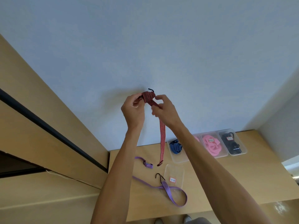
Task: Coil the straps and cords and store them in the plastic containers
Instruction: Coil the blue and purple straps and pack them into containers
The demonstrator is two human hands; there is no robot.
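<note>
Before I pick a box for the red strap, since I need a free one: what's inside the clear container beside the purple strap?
The clear plastic container holds only a small red-edged white label. The purple flat strap crosses its near end, covering that part.

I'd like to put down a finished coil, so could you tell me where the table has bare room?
Free: the table's right side, between the black-cord container and the near edge. Crowded: the left and middle, where the purple strap crosses the empty container; the red strap's tail hangs above.
</note>
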